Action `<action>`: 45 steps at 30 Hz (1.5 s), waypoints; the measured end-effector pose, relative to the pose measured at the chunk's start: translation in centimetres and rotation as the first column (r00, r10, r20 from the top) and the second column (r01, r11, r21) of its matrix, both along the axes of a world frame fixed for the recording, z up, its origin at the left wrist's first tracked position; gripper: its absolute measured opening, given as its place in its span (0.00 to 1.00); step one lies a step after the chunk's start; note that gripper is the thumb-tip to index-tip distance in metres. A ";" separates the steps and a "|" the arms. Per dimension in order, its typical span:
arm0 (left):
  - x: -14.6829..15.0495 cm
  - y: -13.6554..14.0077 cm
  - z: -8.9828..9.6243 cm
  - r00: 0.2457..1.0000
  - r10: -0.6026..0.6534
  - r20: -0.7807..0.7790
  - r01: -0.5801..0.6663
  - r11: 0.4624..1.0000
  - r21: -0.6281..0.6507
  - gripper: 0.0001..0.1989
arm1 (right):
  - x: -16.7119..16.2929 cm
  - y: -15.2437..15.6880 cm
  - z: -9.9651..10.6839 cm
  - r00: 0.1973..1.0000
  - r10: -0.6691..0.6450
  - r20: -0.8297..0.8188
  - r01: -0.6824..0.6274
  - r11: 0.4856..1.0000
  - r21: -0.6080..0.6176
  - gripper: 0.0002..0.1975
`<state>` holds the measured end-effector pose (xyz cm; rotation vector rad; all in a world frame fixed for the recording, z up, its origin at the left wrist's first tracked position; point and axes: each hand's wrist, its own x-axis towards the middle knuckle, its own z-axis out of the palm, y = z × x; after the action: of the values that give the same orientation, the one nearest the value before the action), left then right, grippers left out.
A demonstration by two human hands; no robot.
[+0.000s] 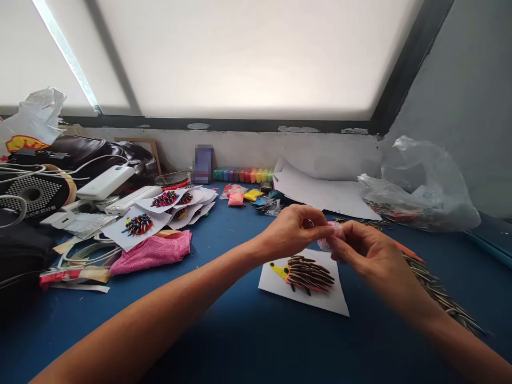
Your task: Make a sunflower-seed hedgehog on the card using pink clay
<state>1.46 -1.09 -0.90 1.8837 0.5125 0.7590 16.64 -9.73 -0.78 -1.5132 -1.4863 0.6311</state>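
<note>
Both hands meet above the table around a small pink packet [336, 232] that looks like clay in a clear wrapper. My left hand [301, 226] pinches its left side between thumb and fingers, and my right hand [366, 250] pinches its right side. Fingers hide part of the packet. Just below them lies a white paper sheet [276, 285] with a hedgehog [309, 274] on it, made of a yellow clay head, a pinkish body and striped sunflower seeds as spines. A pile of loose sunflower seeds [444, 296] lies to the right, partly behind my right forearm.
Finished-looking hedgehog cards [138, 225] overlap at the left beside a pink towel [154, 253]. Farther back are coloured clay packets [236, 198], a row of coloured blocks [244, 175] and white paper sheets [320, 186]. A plastic bag [436, 186] stands back right; cables and a power bank [106, 182] crowd the left.
</note>
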 end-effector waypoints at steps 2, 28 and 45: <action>0.2 -0.1 0.0 0.995 0.080 0.057 -0.079 0.997 -0.018 0.12 | 0.4 0.2 -0.3 0.998 -0.058 0.028 0.058 0.998 0.006 0.21; 0.6 -0.4 -0.5 0.975 0.091 0.205 0.006 0.904 -0.427 0.12 | 0.8 -0.6 -1.6 0.960 -0.124 0.250 0.047 0.956 0.291 0.08; 0.5 0.5 -0.5 0.945 0.147 0.293 -0.030 0.929 -0.368 0.08 | 0.7 -0.4 -0.9 0.982 -0.116 0.149 0.090 0.982 0.167 0.15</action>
<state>1.98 -0.60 -1.37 1.3738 0.4972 0.9387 17.39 -10.10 -1.64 -1.5328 -1.5273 0.3283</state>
